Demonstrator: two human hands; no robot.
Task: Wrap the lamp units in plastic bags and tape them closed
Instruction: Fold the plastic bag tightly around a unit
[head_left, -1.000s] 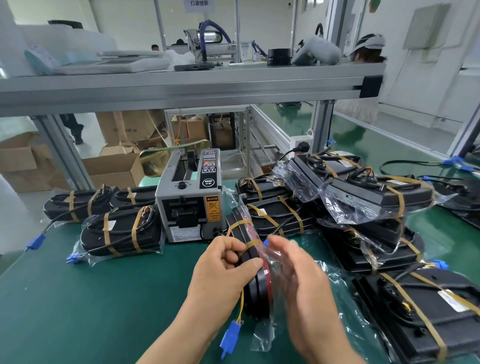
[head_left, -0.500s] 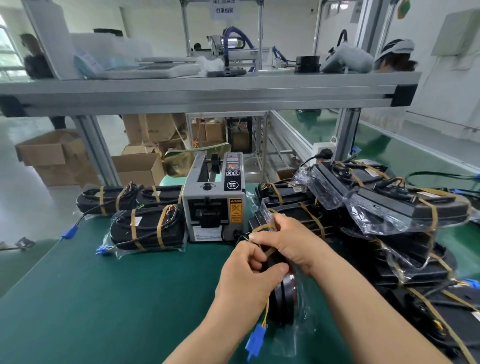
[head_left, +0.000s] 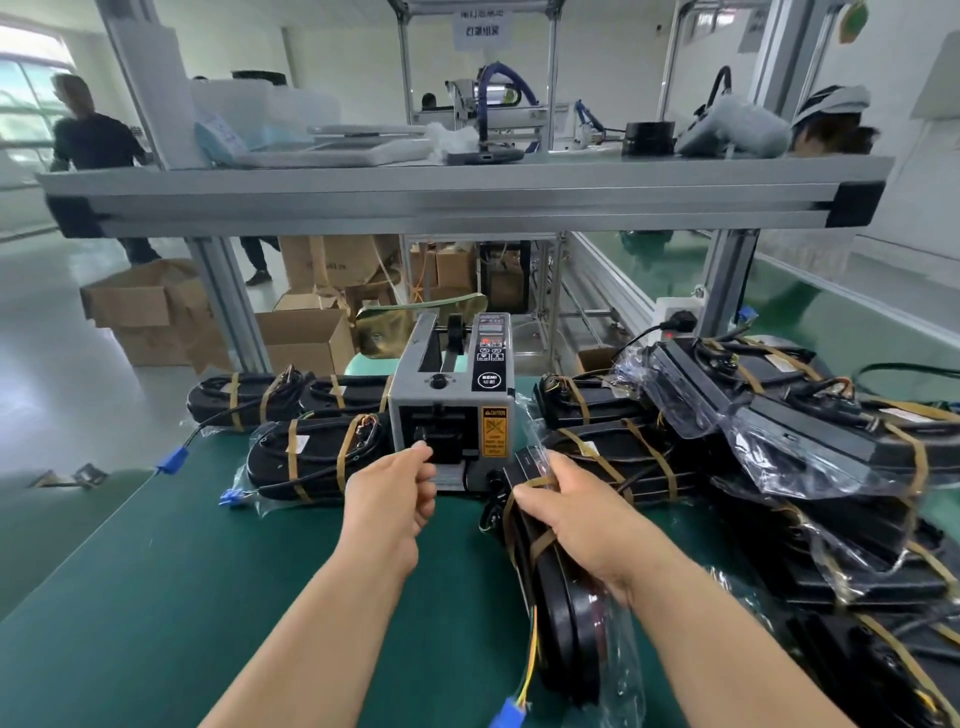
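Observation:
A black lamp unit in a clear plastic bag stands on edge on the green table, with brown tape bands across its top end. My right hand grips that top end, fingers curled over the taped bag. My left hand is at the outlet of the grey tape dispenser, thumb and fingers pinched together right at the slot; I cannot make out a tape piece between them. A yellow wire with a blue connector hangs from the unit's near end.
Taped, bagged lamp units lie left of the dispenser and in a heap on the right. An aluminium shelf spans overhead. Cardboard boxes stand on the floor behind. A person walks at the far left.
My left hand let go of the lamp unit and moved forward to the dispenser's outlet. My right hand stayed on the unit's taped top end. The camera tilted up and left.

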